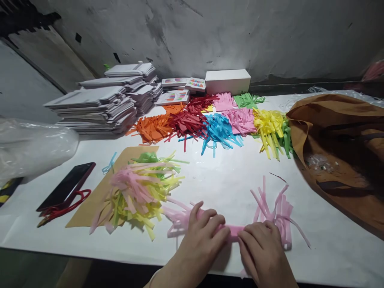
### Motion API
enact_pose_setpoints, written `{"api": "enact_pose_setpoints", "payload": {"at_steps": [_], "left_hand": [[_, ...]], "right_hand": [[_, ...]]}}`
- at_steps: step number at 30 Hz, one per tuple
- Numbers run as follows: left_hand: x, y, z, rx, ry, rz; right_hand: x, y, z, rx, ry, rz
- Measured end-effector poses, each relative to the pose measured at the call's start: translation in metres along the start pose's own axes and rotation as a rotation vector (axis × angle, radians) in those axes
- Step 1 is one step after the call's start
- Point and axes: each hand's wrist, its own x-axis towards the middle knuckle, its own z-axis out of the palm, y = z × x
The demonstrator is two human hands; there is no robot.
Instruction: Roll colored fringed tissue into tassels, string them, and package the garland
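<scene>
A strip of pink tissue paper fringe [235,232] lies across the white table near its front edge, with cut strands fanning out at both ends. My left hand [207,232] presses on its left part, fingers curled around the paper. Close beside it, my right hand [264,244] is closed over the right part, fingertips meeting the folded middle band. To the left, a heap of pink, yellow and green tissue fringe [141,188] rests on a brown paper sheet [87,208].
Behind lie orange [154,128], red [189,124], blue [219,130] and yellow fringe bundles [268,126]. Paper stacks [99,104] and a white box [228,82] stand against the wall. A phone [67,186] lies left; a brown bag [309,160] gapes open at right.
</scene>
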Motion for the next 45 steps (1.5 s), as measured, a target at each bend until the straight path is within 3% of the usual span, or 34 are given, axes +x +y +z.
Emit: {"api": "enact_pose_setpoints", "payload": {"at_steps": [2,7,16,21,27,31,38,45], "left_hand": [[-0.006,0.001,0.005,-0.024,-0.016,0.050],[-0.016,-0.001,0.010,-0.089,-0.010,-0.021],[-0.012,0.007,-0.001,-0.236,-0.001,-0.320],[-0.008,0.010,0.000,-0.168,-0.035,-0.359],[-0.010,0.010,0.000,-0.154,-0.058,-0.339],[-0.012,0.010,0.003,-0.114,-0.018,-0.210],[-0.009,0.003,0.005,-0.052,-0.054,-0.062],[-0.004,0.002,0.001,-0.167,-0.096,-0.092]], "right_hand": [[0.001,-0.002,0.002,0.021,-0.043,-0.022],[-0.008,0.005,0.004,-0.020,-0.073,-0.057],[-0.008,0.020,-0.006,-0.099,-0.110,0.136],[0.002,0.017,0.000,-0.152,-0.096,0.210],[0.002,0.019,-0.005,-0.145,-0.068,0.230],[0.000,0.011,-0.006,-0.073,0.038,0.059],[0.002,0.003,0.009,-0.015,-0.065,-0.072],[0.004,0.003,0.017,-0.031,-0.096,-0.099]]}}
